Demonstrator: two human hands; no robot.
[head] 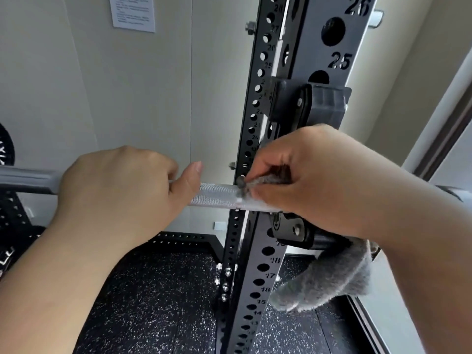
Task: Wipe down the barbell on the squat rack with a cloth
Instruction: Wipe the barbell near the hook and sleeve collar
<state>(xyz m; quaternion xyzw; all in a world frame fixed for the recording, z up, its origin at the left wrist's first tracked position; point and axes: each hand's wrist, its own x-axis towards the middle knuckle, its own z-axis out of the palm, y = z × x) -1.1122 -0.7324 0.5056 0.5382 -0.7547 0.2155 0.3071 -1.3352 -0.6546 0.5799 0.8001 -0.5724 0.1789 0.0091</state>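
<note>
A silver knurled barbell (217, 198) runs across the middle of the view, resting on the squat rack's black upright (258, 251). My left hand (122, 190) grips the bar left of the upright, thumb stretched along it. My right hand (314, 180) holds a fluffy grey cloth (321, 284) around the bar right at the upright. Part of the cloth is bunched under my fingers and the rest hangs down below my wrist.
A black J-hook (306, 106) sits on the numbered upright just above my right hand, another bracket (293, 229) just below the bar. A black weight plate (5, 146) shows at the far left. Speckled black rubber floor (158, 302) lies below; a wall stands behind.
</note>
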